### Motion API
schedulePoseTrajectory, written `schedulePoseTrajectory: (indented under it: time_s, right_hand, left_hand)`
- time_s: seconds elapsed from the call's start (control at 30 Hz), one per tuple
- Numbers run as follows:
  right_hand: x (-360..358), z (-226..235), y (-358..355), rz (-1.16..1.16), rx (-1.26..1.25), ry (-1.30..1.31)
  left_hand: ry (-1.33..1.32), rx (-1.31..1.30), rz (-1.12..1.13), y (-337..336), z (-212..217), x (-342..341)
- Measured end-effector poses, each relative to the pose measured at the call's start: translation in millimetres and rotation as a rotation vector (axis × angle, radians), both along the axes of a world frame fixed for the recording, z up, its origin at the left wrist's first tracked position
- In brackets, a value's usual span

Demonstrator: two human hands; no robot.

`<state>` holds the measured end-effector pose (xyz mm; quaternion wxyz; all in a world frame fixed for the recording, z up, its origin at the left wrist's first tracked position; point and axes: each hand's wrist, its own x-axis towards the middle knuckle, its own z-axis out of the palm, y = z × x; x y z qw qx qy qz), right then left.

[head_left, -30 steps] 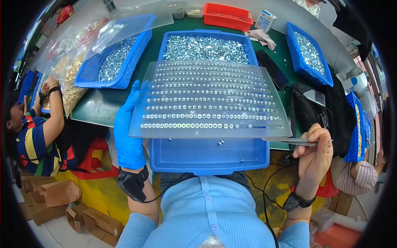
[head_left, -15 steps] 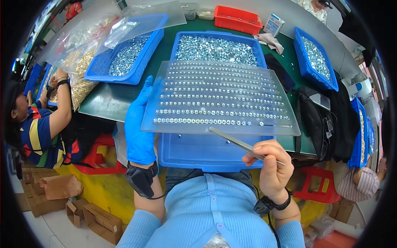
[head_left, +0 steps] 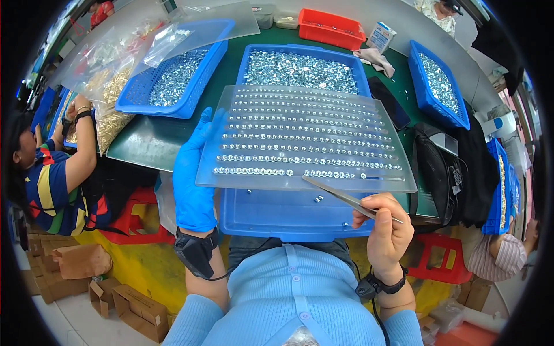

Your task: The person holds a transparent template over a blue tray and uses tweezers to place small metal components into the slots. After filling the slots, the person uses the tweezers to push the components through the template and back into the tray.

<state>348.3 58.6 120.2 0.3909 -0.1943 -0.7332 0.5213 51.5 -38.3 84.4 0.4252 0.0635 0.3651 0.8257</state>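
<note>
My left hand point(head_left: 193, 167), in a blue glove, grips the left edge of a translucent plate point(head_left: 259, 183); its thumb is hidden behind the plate. Rows of small shiny metal parts point(head_left: 300, 128) sit on the plate, which is tilted toward me. In the nearest row a short gap shows left of the middle, and a single part stands apart near the right end. Bare, my right hand point(head_left: 385, 233) pinches a pair of metal tweezers point(head_left: 340, 196), whose tip is at the plate's near edge, beside the gap. Below the plate, a blue tray point(head_left: 277, 216) holds a few loose parts.
Blue baskets of metal parts stand behind the plate point(head_left: 363, 75), at left point(head_left: 190, 104) and right point(head_left: 427, 95). A red bin point(head_left: 332, 29) is at the back. A dark phone point(head_left: 388, 101) and black bag point(head_left: 435, 167) lie right. Another person point(head_left: 57, 173) works at left.
The tweezers' tip has shifted slightly right along the near edge. A gap has opened in the nearest row, and another loose part shows in the tray below.
</note>
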Motion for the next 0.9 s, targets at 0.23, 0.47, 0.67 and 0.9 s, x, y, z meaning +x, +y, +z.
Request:
schedulePoseTrajectory:
  time_s: [0.23,0.47,0.67,0.9]
  right_hand:
    - [19.0,-5.6,8.8,-0.053,-0.019,0.02]
    - [41.6,-9.5,18.4,-0.128,-0.047,0.057]
    - [59.8,-12.2,27.6,-0.188,-0.032,0.061]
    - [72.4,-13.5,32.0,-0.235,-0.044,0.143]
  left_hand:
    - [0.02,0.016,-0.013,-1.2,-2.9,-1.7]
    - [0.061,-0.052,0.007,-0.8,-1.9,-1.7]
    - [0.084,-0.057,-0.005,-3.6,-7.9,-7.0]
    - [0.077,-0.032,0.009,-2.7,-8.8,-5.9]
